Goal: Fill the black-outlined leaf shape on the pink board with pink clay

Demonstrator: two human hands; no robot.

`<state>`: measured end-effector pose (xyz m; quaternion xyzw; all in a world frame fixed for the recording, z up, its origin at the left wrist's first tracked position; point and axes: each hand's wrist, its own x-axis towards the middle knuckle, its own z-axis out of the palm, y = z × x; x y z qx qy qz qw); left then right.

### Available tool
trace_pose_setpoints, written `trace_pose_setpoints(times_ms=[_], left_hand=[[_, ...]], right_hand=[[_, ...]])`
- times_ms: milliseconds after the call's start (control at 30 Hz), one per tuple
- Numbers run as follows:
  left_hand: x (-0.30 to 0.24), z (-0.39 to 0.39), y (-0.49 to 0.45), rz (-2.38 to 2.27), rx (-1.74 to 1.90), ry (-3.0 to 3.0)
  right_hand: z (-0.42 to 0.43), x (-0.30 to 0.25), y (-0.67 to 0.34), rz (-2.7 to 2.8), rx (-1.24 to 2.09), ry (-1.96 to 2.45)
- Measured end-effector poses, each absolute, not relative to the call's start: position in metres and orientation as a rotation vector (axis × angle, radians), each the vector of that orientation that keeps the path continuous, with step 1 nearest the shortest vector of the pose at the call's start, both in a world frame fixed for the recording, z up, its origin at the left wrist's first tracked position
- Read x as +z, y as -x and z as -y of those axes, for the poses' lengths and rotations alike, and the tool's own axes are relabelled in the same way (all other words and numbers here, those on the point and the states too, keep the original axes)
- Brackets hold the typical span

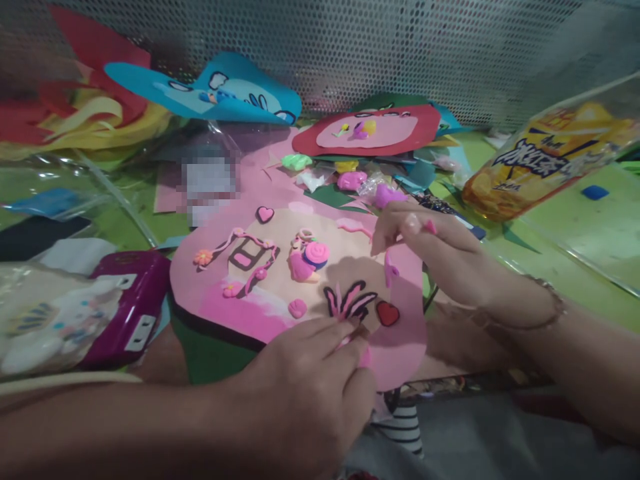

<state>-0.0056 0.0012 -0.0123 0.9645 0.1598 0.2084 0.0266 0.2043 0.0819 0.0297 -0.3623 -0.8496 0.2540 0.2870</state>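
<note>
1. Perforated metal wall (400, 40) stands behind a green desk (575, 227) crowded with foam sheets.
2. Under both hands lies the pink card (400, 353), which carries soft, matte, rounded clay shapes.
3. The left hand (310, 380) has its fingers (340, 333) closed on a pink clay bit (361, 341), just below the petals (350, 300).
4. The right hand (435, 260) pinches a thin clay strip (389, 267).
5. This seems to be the sticking-on step; the soft strip needs gentle, exact pressing.

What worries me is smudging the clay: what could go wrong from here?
1. The left hand works right beside the red heart and striped petals; it might squash them.
2. The pink strip dangling from the right hand could sag onto the board and stick in the wrong spot.
</note>
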Motion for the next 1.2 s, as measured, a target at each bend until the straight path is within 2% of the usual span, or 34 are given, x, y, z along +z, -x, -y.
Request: trace_pose_setpoints(times_ms=[333,500,667,1033,1200], left_hand=[[-0.014,-0.001,0.005,-0.510,0.670,-2.943],[-0.021,-0.002,0.003,-0.491,0.820,-2.924],[-0.016,-0.003,0.004,-0.497,0.683,-2.950],[-0.014,-0.001,0.004,-0.499,0.654,-2.971],[-0.021,-0.001,0.004,-0.473,0.794,-2.960]], right_hand=[[-0.075,0.032,-0.202,2.331,0.768,0.883],[-0.078,0.029,-0.201,2.344,0.729,0.811],[-0.079,0.028,-0.200,2.362,0.721,0.794],[-0.081,0.027,-0.201,2.385,0.707,0.737],[-0.079,0.029,-0.202,2.399,0.706,0.746]])
